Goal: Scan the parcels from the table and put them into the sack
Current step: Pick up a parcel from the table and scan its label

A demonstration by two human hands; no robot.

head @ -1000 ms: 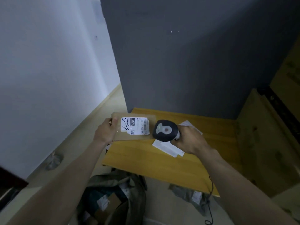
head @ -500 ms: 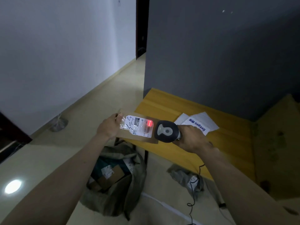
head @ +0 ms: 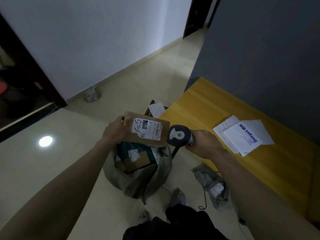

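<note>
- The left hand (head: pixel 115 131) reaches forward on a nearly straight arm and grasps the flat brown cardboard parcel (head: pixel 147 131) by its left edge, thumb on top and fingers curled underneath.
- The parcel is held in the air, label side up and roughly level, directly above the open mouth of the grey-green fabric sack (head: pixel 138 177) standing on the pale tiled floor (head: pixel 69 161).
- A white shipping label (head: pixel 146 129) with a barcode and black handwriting covers much of the parcel's upper face.
- The right hand (head: pixel 205 144) is clenched round the handle of the dark grey handheld barcode scanner (head: pixel 178 135), forearm slanting up from the lower right; the scanner's head sits just beside the parcel's right edge.
- Inside the sack lie other parcels, among them a brown carton with a white label (head: pixel 136 161).
- The yellow wooden table (head: pixel 207 108) stands to the right, with white paper envelopes (head: pixel 242 135) lying on it.
- A grey plastic mailer bag (head: pixel 211 186) lies on the floor below the table's edge.
</note>
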